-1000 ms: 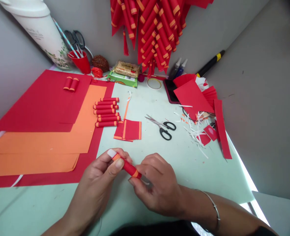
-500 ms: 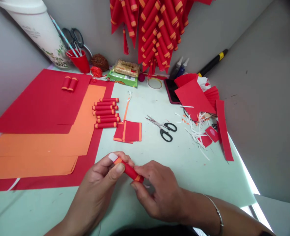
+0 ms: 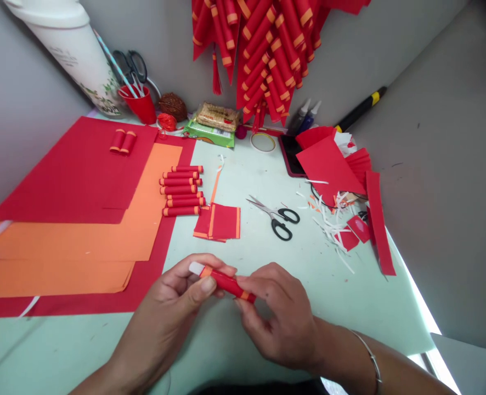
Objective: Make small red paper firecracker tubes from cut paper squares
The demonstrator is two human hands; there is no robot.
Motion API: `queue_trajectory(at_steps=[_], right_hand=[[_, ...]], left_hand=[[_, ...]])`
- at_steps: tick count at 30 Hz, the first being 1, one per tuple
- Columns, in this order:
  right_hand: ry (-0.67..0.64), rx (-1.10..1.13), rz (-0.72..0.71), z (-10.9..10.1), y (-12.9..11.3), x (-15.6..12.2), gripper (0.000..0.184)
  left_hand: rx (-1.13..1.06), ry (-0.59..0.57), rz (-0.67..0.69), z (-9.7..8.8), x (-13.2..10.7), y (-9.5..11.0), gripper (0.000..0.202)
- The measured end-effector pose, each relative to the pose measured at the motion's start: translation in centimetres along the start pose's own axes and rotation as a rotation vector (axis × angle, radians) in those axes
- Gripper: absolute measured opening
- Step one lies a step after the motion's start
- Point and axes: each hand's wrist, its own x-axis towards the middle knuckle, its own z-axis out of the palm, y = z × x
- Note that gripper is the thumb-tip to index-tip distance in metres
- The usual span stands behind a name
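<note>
Both hands grip a red paper roll [image 3: 226, 282] with orange bands, tilted down to the right above the near side of the table. From its upper left end a white tip [image 3: 196, 268] sticks out. My left hand [image 3: 177, 302] pinches the roll near that end, thumb on the near side. At the other end my right hand [image 3: 278, 315] holds it between thumb and fingers. Beyond the hands lie flat red paper pieces [image 3: 225, 221] with orange edges, and scissors [image 3: 273, 216] with black handles. Several finished red rolls [image 3: 182, 190] are lined up farther left.
Red sheets [image 3: 78, 170] and orange sheets [image 3: 70, 241] cover the left side. A red cup [image 3: 140, 105] with scissors stands behind. Paper scraps [image 3: 329, 219], red card and a phone [image 3: 290, 155] lie on the right. A roll of tape [image 3: 263, 142] sits at the back.
The roll and both hands have shifted slightly right in the picture, and the roll lies at a flatter angle. The whole view has also shifted a little.
</note>
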Motion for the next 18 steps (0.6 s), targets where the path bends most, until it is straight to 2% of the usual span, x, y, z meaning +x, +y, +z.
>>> queue_trajectory(at_steps=[2, 6, 10, 13, 18], right_hand=[[-0.002, 0.120, 0.118, -0.01, 0.01, 0.03, 0.028], [-0.022, 0.336, 0.325, -0.30, -0.06, 0.26, 0.019], [-0.063, 0.526, 0.462, -0.44, 0.05, 0.43, 0.015], [-0.082, 0.566, 0.491, -0.33, 0.21, 0.51, 0.018], [-0.044, 0.462, 0.378, -0.35, 0.27, 0.59, 0.013]], left_hand=[[0.079, 0.003, -0.011, -0.32, -0.14, 0.06, 0.017], [0.311, 0.029, 0.031, -0.62, -0.31, 0.25, 0.013], [0.390, 0.053, 0.102, -0.58, -0.38, 0.41, 0.012], [0.407, 0.038, 0.142, -0.57, -0.48, 0.36, 0.009], [0.415, 0.019, 0.172, -0.43, -0.51, 0.18, 0.006]])
